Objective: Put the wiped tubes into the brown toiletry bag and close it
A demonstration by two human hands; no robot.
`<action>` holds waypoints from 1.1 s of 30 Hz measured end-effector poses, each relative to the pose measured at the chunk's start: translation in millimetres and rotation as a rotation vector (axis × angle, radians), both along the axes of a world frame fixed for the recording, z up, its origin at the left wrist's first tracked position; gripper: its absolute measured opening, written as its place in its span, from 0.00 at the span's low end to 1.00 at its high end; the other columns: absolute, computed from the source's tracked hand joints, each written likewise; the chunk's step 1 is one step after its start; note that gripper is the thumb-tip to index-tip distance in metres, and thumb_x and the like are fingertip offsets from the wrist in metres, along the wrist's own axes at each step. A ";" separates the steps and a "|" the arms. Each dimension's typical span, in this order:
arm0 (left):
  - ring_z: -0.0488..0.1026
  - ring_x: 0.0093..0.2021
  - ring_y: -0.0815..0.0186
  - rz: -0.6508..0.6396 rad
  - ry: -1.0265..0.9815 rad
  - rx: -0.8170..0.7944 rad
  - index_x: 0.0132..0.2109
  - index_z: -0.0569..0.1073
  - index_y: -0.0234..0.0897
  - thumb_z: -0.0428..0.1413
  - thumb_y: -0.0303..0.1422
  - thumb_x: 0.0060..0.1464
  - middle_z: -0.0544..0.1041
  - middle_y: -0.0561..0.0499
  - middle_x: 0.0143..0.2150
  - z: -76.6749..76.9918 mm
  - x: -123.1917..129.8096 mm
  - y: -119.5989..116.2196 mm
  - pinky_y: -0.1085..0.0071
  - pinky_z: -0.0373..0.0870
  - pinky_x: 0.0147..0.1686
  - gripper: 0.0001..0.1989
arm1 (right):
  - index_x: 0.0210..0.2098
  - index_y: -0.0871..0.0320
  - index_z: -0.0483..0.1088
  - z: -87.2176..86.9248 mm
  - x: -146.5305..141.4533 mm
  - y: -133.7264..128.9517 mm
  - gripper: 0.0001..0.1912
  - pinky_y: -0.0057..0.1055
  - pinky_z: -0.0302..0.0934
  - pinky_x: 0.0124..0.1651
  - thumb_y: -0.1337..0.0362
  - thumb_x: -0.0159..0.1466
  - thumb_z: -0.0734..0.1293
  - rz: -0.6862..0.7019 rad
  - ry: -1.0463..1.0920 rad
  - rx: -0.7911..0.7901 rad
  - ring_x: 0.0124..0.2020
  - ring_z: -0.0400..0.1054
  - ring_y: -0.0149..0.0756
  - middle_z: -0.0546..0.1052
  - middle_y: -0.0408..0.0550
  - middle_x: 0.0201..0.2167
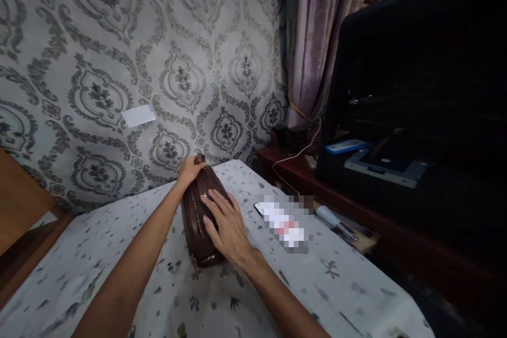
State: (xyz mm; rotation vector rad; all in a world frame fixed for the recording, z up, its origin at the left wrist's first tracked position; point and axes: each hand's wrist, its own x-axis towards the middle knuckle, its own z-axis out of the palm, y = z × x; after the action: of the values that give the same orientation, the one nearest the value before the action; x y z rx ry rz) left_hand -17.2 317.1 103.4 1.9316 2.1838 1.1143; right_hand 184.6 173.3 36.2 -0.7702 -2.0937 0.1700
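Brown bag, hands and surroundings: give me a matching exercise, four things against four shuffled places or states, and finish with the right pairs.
Things
1. Brown bag
2. Left hand
3. Right hand
4. Curtain

Places or states
A. Spread over the bag's upper side
B. Hanging, purplish in colour
C. Lying on the printed cloth
D. At the bag's far end

Right pairs: 1-C, 2-D, 3-A, 4-B

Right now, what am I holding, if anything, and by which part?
The brown bag: your left hand grips its far end, at the strap; your right hand lies on top.
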 end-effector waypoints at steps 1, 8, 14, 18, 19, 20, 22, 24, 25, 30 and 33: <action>0.67 0.27 0.64 -0.005 0.000 0.003 0.26 0.72 0.39 0.60 0.38 0.49 0.71 0.55 0.23 -0.2 0.2 -0.7 0.70 0.57 0.29 0.09 | 0.67 0.56 0.63 0.6 0.9 0.0 0.24 0.50 0.43 0.74 0.63 0.72 0.56 0.008 -0.004 -0.003 0.71 0.56 0.41 0.66 0.52 0.68; 0.67 0.29 0.64 -0.030 0.067 0.012 0.28 0.72 0.39 0.58 0.36 0.52 0.72 0.53 0.25 0.5 2.6 -7.7 0.70 0.57 0.30 0.08 | 0.67 0.58 0.61 -0.4 -0.2 4.2 0.24 0.49 0.46 0.73 0.64 0.74 0.53 0.019 0.046 -0.036 0.71 0.57 0.38 0.66 0.53 0.68; 0.69 0.33 0.61 -0.011 0.160 -0.026 0.32 0.76 0.39 0.57 0.37 0.56 0.75 0.50 0.29 1.6 5.0 -14.7 0.69 0.59 0.32 0.08 | 0.65 0.64 0.63 -6.7 -4.2 14.5 0.24 0.46 0.54 0.71 0.65 0.75 0.50 -0.062 0.190 -0.034 0.66 0.64 0.38 0.72 0.59 0.63; 0.71 0.35 0.61 0.002 0.196 -0.047 0.35 0.77 0.38 0.57 0.37 0.57 0.78 0.49 0.31 2.2 7.1 -17.5 0.70 0.61 0.35 0.09 | 0.63 0.61 0.66 -11.6 -4.4 18.4 0.22 0.48 0.58 0.69 0.65 0.75 0.51 -0.056 0.220 0.014 0.66 0.65 0.40 0.72 0.59 0.63; 0.72 0.36 0.61 0.004 0.202 -0.050 0.35 0.78 0.38 0.57 0.38 0.58 0.78 0.49 0.32 2.3 7.7 -18.0 0.70 0.62 0.36 0.09 | 0.62 0.61 0.66 -12.9 -4.7 18.5 0.21 0.49 0.58 0.68 0.65 0.75 0.52 -0.053 0.218 0.024 0.66 0.65 0.41 0.72 0.59 0.63; 0.72 0.36 0.61 0.005 0.206 -0.052 0.36 0.78 0.38 0.57 0.38 0.58 0.79 0.48 0.33 2.3 8.3 -18.4 0.70 0.62 0.36 0.09 | 0.62 0.61 0.67 -14.3 -5.2 18.4 0.21 0.51 0.58 0.68 0.65 0.75 0.53 -0.051 0.214 0.034 0.66 0.64 0.42 0.71 0.59 0.63; 0.73 0.38 0.60 0.007 0.210 -0.053 0.37 0.78 0.39 0.56 0.38 0.59 0.80 0.48 0.34 2.3 9.4 -19.1 0.69 0.63 0.38 0.09 | 0.60 0.61 0.68 -17.1 -7.1 17.4 0.20 0.53 0.57 0.69 0.65 0.74 0.54 -0.065 0.211 0.057 0.68 0.62 0.44 0.70 0.60 0.65; 0.73 0.38 0.60 0.008 0.209 -0.049 0.38 0.78 0.39 0.56 0.37 0.59 0.80 0.48 0.35 2.2 10.3 -19.3 0.69 0.63 0.38 0.09 | 0.59 0.62 0.69 -19.8 -9.5 16.3 0.20 0.54 0.57 0.69 0.64 0.74 0.55 -0.092 0.218 0.072 0.69 0.60 0.47 0.67 0.62 0.66; 0.73 0.38 0.60 0.009 0.206 -0.045 0.38 0.78 0.39 0.56 0.37 0.59 0.80 0.48 0.35 2.1 10.5 -19.1 0.68 0.63 0.38 0.09 | 0.59 0.62 0.69 -20.9 -10.7 15.9 0.20 0.55 0.58 0.68 0.64 0.74 0.56 -0.104 0.225 0.076 0.69 0.60 0.48 0.67 0.62 0.66; 0.72 0.35 0.61 0.007 0.162 -0.027 0.36 0.78 0.38 0.57 0.37 0.57 0.78 0.49 0.31 1.4 8.8 -15.9 0.69 0.61 0.36 0.08 | 0.59 0.61 0.70 -22.7 -13.5 15.8 0.20 0.54 0.60 0.67 0.65 0.72 0.57 -0.105 0.224 0.072 0.65 0.64 0.48 0.72 0.59 0.62; 0.71 0.32 0.62 -0.002 0.116 -0.013 0.32 0.77 0.37 0.57 0.37 0.55 0.77 0.50 0.29 0.3 6.2 -13.1 0.69 0.61 0.35 0.09 | 0.59 0.62 0.70 -22.2 -13.4 15.8 0.20 0.54 0.60 0.67 0.65 0.72 0.57 -0.105 0.207 0.069 0.65 0.64 0.49 0.72 0.59 0.62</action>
State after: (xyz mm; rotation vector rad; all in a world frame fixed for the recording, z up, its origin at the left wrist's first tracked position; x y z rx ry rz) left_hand -11.0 304.0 103.7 2.0410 2.2390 1.0098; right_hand 171.3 189.1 14.1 -0.7845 -1.8498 0.1149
